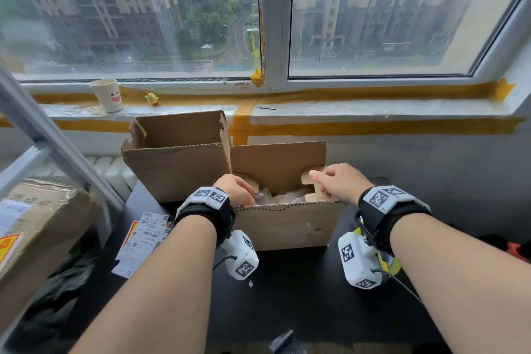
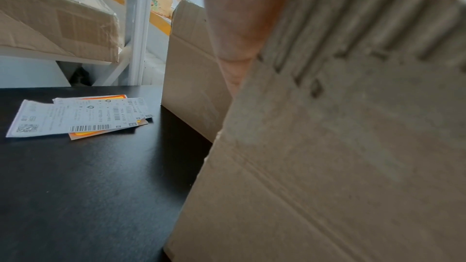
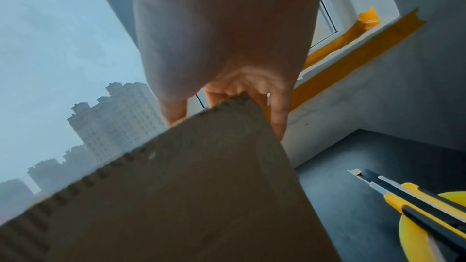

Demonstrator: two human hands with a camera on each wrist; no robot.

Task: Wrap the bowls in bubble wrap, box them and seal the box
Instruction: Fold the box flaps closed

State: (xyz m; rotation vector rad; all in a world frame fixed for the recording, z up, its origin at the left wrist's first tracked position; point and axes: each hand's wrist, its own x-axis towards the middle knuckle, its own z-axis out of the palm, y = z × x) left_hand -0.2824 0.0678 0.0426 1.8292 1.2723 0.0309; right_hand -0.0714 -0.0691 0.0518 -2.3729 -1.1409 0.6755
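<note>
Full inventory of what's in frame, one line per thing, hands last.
open box: 1, brown cardboard, on the table centre, flaps up
bubble-wrapped contents: clear wrap, inside the open box; count cannot be told
second box: 1, brown cardboard, open, behind and left of the open box
table: 1, black
shipping labels: several, white and orange, on the table at left
utility knife: 1, yellow and black, on the tape roll at right
tape roll: 1, yellow, on the table
taped carton: 1, brown, on a shelf at left
paper cup: 1, white with a face, windowsill
toy figure: 1, yellow, windowsill
left hand: inside the open box at its left end
right hand: pinches the right side flap
</note>
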